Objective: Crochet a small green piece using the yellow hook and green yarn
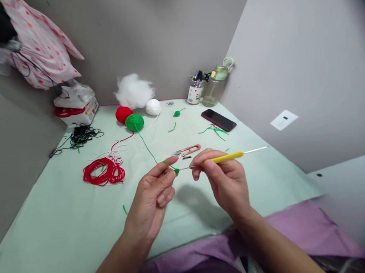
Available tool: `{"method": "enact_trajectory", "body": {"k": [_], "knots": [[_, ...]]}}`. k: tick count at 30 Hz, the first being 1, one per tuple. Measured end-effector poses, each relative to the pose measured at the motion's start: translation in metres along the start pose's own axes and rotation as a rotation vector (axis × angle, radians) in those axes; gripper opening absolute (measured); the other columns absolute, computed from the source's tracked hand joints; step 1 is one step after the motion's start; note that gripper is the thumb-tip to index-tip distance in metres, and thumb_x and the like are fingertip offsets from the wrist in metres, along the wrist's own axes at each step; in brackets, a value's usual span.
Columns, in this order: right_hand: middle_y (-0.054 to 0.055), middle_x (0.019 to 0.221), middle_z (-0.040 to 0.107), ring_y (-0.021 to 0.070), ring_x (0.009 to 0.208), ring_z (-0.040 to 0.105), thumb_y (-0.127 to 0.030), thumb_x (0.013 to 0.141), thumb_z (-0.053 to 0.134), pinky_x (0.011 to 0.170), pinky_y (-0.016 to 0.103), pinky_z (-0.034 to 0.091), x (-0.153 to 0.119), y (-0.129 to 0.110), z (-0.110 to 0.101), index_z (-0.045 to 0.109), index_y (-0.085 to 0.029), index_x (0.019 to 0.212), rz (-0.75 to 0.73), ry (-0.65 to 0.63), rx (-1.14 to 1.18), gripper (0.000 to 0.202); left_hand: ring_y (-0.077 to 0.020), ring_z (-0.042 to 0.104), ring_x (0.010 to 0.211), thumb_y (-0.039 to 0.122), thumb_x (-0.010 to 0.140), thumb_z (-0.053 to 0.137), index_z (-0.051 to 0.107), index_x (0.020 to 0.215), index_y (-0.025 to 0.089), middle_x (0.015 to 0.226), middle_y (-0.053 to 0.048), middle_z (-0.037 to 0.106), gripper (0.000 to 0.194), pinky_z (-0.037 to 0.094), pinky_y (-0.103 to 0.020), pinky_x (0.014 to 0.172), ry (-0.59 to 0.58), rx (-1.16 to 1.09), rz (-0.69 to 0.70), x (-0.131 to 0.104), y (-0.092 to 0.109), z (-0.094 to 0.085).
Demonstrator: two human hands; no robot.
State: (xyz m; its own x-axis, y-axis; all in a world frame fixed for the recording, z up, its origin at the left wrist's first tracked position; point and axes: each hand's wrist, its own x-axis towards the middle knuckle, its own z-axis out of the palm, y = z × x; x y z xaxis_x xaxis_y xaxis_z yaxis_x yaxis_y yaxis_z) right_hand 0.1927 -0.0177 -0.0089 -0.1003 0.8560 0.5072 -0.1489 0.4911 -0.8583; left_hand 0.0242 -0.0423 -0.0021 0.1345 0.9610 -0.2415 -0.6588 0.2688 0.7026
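Observation:
Between thumb and fingers, my left hand (156, 191) pinches a small piece of green crochet (177, 171). A green strand (146, 146) runs over its fingers from the green yarn ball (135, 122) farther back. My right hand (223, 179) is closed around the yellow handle of a crochet hook (228, 157). The hook's thin metal end reaches left to the green piece; its other metal tip points right. Just beyond the hands lie orange thread snips (187, 150).
A red yarn ball (124, 114), white yarn ball (153, 107) and white stuffing (135, 91) sit at the back. Loose red yarn (103, 172) and black yarn (83, 135) lie left. A phone (218, 120), bottle (215, 86) and pen cup (196, 91) stand or lie right.

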Motion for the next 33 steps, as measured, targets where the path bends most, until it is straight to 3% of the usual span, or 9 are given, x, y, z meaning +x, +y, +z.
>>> {"method": "enact_trajectory", "body": {"k": [4, 10, 12, 15, 19, 23, 28, 33], "knots": [[0.006, 0.091, 0.077, 0.0172, 0.078, 0.067, -0.029, 0.1, 0.07, 0.068, 0.031, 0.058, 0.003, 0.002, 0.003, 0.082, -0.022, 0.099, 0.025, -0.061, -0.041, 0.014, 0.004, 0.033, 0.046, 0.019, 0.08, 0.089, 0.082, 0.115, 0.025, 0.079, 0.006, 0.056, 0.036, 0.026, -0.013, 0.045, 0.007, 0.113, 0.048, -0.002, -0.003, 0.004], [0.005, 0.09, 0.076, 0.016, 0.073, 0.071, -0.032, 0.106, 0.059, 0.07, 0.032, 0.062, 0.004, 0.001, -0.004, 0.077, -0.021, 0.1, 0.073, -0.102, -0.007, 0.022, 0.0028, 0.034, 0.045, 0.026, 0.084, 0.086, 0.085, 0.107, 0.023, 0.074, 0.006, 0.054, 0.023, 0.026, -0.015, 0.047, 0.028, 0.202, 0.08, -0.003, 0.001, 0.002], [0.005, 0.091, 0.077, 0.0165, 0.076, 0.073, -0.027, 0.108, 0.056, 0.072, 0.032, 0.063, 0.002, -0.002, -0.006, 0.075, -0.022, 0.103, -0.047, -0.111, -0.16, 0.02, 0.0019, 0.036, 0.046, 0.026, 0.084, 0.086, 0.085, 0.107, 0.025, 0.074, 0.005, 0.056, 0.023, 0.027, -0.016, 0.047, 0.057, 0.249, 0.133, -0.002, 0.002, 0.001], [0.008, 0.102, 0.079, 0.0193, 0.088, 0.076, -0.019, 0.106, 0.055, 0.077, 0.033, 0.064, -0.003, -0.004, -0.004, 0.072, -0.023, 0.114, -0.364, -0.19, -0.518, 0.019, -0.0005, 0.04, 0.049, 0.024, 0.079, 0.091, 0.084, 0.11, 0.027, 0.076, 0.005, 0.06, 0.032, 0.028, -0.016, 0.046, 0.103, 0.275, 0.194, -0.001, 0.001, 0.0], [0.009, 0.111, 0.079, 0.0198, 0.095, 0.076, -0.011, 0.103, 0.057, 0.081, 0.031, 0.065, -0.007, -0.001, 0.001, 0.072, -0.025, 0.124, -0.656, -0.281, -0.871, 0.029, -0.0006, 0.036, 0.048, 0.026, 0.075, 0.093, 0.081, 0.12, 0.027, 0.076, 0.005, 0.059, 0.046, 0.026, -0.016, 0.044, 0.067, 0.198, 0.117, 0.0, -0.001, -0.002], [0.008, 0.109, 0.075, 0.0191, 0.097, 0.075, -0.01, 0.102, 0.061, 0.081, 0.031, 0.065, -0.007, 0.001, 0.003, 0.072, -0.026, 0.128, -0.515, -0.205, -0.757, 0.033, 0.0002, 0.026, 0.045, 0.03, 0.078, 0.092, 0.078, 0.125, 0.022, 0.067, 0.009, 0.049, 0.05, 0.022, -0.016, 0.044, -0.001, 0.164, 0.011, 0.0, -0.001, -0.002], [0.008, 0.104, 0.073, 0.0176, 0.09, 0.072, -0.009, 0.1, 0.062, 0.077, 0.032, 0.063, -0.005, -0.003, 0.002, 0.075, -0.024, 0.119, -0.364, -0.169, -0.513, 0.027, 0.0007, 0.032, 0.046, 0.027, 0.079, 0.091, 0.078, 0.122, 0.023, 0.075, 0.006, 0.058, 0.045, 0.023, -0.015, 0.044, 0.06, 0.214, 0.112, -0.001, 0.0, 0.001], [0.006, 0.094, 0.076, 0.0214, 0.089, 0.071, -0.014, 0.102, 0.061, 0.078, 0.039, 0.061, -0.004, -0.003, 0.0, 0.076, -0.025, 0.111, -0.264, -0.089, -0.348, 0.02, 0.0014, 0.032, 0.046, 0.025, 0.079, 0.089, 0.079, 0.117, 0.02, 0.076, 0.006, 0.057, 0.039, 0.024, -0.015, 0.044, 0.074, 0.203, 0.144, 0.001, 0.004, -0.002]]}}
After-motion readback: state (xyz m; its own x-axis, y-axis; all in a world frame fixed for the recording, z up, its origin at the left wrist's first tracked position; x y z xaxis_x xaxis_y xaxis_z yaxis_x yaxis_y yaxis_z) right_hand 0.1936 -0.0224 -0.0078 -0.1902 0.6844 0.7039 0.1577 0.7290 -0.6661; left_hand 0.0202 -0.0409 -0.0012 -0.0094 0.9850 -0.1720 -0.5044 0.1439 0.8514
